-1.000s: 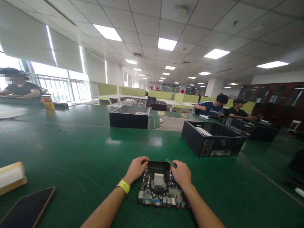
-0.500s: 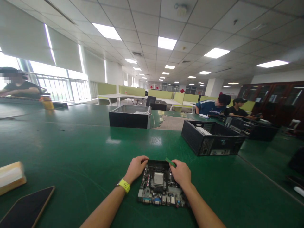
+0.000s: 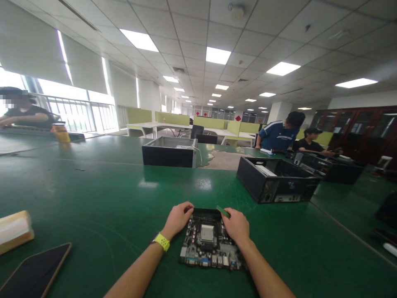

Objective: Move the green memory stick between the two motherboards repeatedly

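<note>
A motherboard lies flat on the green table in front of me, its ports towards me and a silver processor in its middle. My left hand, with a yellow watch band at the wrist, pinches at the board's far left corner; its fingertips are partly hidden. At the far right corner, my right hand is closed on a thin green strip that looks like a memory stick. It slants over the board's edge. A dark slot area runs between the hands.
Black computer cases stand beyond, one ahead and one right, with another case behind it. A dark flat tablet-like panel and a tissue pack lie left. Other people sit or lean at the table's far sides.
Both my hands and the motherboard stay in place. At the far right, the person in the blue shirt has risen a little from a lower lean.
</note>
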A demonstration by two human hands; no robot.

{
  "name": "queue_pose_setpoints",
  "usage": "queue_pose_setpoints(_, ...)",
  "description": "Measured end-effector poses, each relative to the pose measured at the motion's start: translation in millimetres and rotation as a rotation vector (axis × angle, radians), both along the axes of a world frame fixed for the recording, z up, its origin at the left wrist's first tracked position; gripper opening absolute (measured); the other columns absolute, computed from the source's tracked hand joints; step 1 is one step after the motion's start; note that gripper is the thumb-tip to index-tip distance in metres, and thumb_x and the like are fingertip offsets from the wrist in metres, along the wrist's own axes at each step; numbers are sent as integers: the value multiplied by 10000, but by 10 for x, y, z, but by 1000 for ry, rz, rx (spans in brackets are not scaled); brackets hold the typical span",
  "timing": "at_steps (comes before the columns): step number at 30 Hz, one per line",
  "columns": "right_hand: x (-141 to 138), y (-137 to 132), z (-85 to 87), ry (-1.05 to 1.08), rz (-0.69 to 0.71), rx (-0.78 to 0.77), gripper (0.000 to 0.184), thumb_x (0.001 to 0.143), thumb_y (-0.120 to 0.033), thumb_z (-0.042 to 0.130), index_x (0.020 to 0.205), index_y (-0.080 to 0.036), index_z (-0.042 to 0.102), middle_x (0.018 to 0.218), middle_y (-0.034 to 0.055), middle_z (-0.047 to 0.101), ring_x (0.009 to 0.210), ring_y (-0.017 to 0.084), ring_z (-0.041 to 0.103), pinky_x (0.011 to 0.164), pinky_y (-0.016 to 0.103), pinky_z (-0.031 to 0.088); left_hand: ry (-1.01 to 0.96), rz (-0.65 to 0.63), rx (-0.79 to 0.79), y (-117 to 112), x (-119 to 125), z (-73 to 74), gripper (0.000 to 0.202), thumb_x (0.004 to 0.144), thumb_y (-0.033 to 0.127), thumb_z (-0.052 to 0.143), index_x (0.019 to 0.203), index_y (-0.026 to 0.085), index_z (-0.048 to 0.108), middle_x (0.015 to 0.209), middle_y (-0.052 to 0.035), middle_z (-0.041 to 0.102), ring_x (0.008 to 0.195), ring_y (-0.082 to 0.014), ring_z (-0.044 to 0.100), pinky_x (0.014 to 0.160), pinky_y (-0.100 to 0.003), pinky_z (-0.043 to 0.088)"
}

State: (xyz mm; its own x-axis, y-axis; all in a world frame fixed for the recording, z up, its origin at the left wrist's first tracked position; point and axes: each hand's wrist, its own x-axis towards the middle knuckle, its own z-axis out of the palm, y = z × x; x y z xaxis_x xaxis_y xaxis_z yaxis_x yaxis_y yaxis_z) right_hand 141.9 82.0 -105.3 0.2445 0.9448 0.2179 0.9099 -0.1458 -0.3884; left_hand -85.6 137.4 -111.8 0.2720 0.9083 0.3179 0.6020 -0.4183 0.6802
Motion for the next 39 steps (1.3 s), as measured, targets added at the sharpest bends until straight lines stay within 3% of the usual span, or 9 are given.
queue_pose_setpoints(20, -7, -1, -9, 13, 1, 2, 307, 829, -446, 409, 958, -314, 656, 938, 12, 669, 829, 187, 605, 646, 262, 403, -9, -14, -3, 18, -22, -28, 212, 775, 298, 453, 852, 204, 627, 831, -8, 681, 786, -149, 618, 750, -240, 448)
queue_pose_setpoints(24, -13, -10, 10, 19, 5, 5, 329, 832, -458, 398, 981, -306, 649, 958, 18, 666, 842, 188, 607, 652, 262, 407, 37, 31, -14, -35, -7, 47, 250, 780, 321, 468, 952, 206, 608, 895, -19, 677, 844, -158, 613, 783, -254, 446)
queue_pose_setpoints(28, -9, -3, -3, 30, 1, 31, 331, 825, -468, 408, 1006, -309, 634, 989, 9, 663, 867, 198, 606, 659, 271, 407, 173, 94, 156, -215, 143, 238, 291, 789, 337, 479, 1020, 198, 589, 1077, -59, 616, 1013, -202, 534, 886, -321, 393)
queue_pose_setpoints(30, -1, 7, -21, 40, -4, 43, 333, 822, -469, 410, 1019, -310, 626, 1012, 7, 658, 884, 201, 603, 674, 278, 410, 237, 17, 214, -378, 286, 360, 280, 807, 364, 465, 1002, 209, 595, 1052, -58, 613, 994, -206, 522, 868, -336, 391)
queue_pose_setpoints(34, 26, 29, -57, 81, -24, 81, 343, 822, -454, 408, 1053, -298, 608, 1054, 12, 639, 924, 194, 589, 709, 277, 409, 330, -315, 225, -774, 591, 508, 312, 816, 456, 456, 993, 240, 596, 967, -40, 626, 924, -197, 530, 818, -321, 400)
queue_pose_setpoints(37, 45, 36, -72, 121, -47, 122, 340, 825, -430, 407, 1057, -280, 604, 1063, 19, 625, 946, 182, 574, 729, 268, 402, 381, -512, 212, -998, 724, 457, 401, 765, 520, 511, 1066, 261, 568, 1028, -42, 607, 962, -210, 523, 847, -329, 399)
queue_pose_setpoints(39, 52, 37, -78, 143, -52, 137, 333, 825, -421, 408, 1046, -274, 609, 1049, 20, 623, 940, 177, 571, 727, 263, 397, 426, -571, 197, -1071, 760, 378, 437, 731, 535, 549, 1078, 270, 563, 1073, -45, 585, 990, -222, 518, 867, -341, 399)
